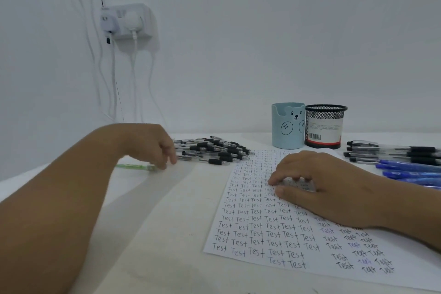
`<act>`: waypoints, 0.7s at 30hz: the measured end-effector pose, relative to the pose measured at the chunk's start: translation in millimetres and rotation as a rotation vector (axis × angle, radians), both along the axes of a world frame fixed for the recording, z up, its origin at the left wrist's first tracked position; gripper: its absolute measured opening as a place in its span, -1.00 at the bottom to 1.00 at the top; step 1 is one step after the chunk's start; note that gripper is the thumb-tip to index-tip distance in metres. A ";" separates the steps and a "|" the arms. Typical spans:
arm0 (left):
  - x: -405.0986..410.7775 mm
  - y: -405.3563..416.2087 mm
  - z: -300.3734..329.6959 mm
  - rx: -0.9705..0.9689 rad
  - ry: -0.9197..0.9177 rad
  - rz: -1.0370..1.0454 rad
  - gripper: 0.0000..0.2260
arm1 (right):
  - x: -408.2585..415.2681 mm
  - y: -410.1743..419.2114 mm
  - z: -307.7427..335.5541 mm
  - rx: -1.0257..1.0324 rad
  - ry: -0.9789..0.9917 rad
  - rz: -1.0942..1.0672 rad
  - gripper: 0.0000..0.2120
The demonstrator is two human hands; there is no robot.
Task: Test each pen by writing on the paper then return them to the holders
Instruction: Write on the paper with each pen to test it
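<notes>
While the pile of black pens (212, 150) lies just beyond the left hand (152, 148), whose loosely curled fingers grasp nothing, the right hand (317, 186) rests fingertips-down, empty, on the paper (262, 229). A hasty reach could scatter pens toward the green pen (136, 166).

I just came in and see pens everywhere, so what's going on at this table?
A person is testing pens on a sheet of paper already nearly covered with the word "Test". Their left hand reaches toward a green pen beside a pile of black pens, while the right hand rests on the paper, steadying it. More black and blue pens lie to the right. No pens show above the rims of the blue bear holder and the mesh holder.
</notes>
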State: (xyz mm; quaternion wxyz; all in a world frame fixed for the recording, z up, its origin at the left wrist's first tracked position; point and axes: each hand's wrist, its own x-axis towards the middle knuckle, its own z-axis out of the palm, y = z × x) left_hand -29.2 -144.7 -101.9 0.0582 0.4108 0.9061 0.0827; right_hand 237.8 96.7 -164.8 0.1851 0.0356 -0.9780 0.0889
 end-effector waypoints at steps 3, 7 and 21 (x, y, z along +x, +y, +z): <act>-6.7 -17.1 5.5 -0.149 -0.060 0.137 -0.77 | 0.9 -0.5 0.1 0.001 -0.004 -0.002 -0.75; -13.8 -16.0 -1.1 -0.133 -0.010 0.175 -0.82 | 1.1 -2.2 0.4 -0.011 -0.004 -0.004 -0.77; 81.1 59.0 8.6 1.204 -0.777 -0.359 -0.95 | 8.4 -1.5 9.6 -0.107 -0.054 -0.119 -0.76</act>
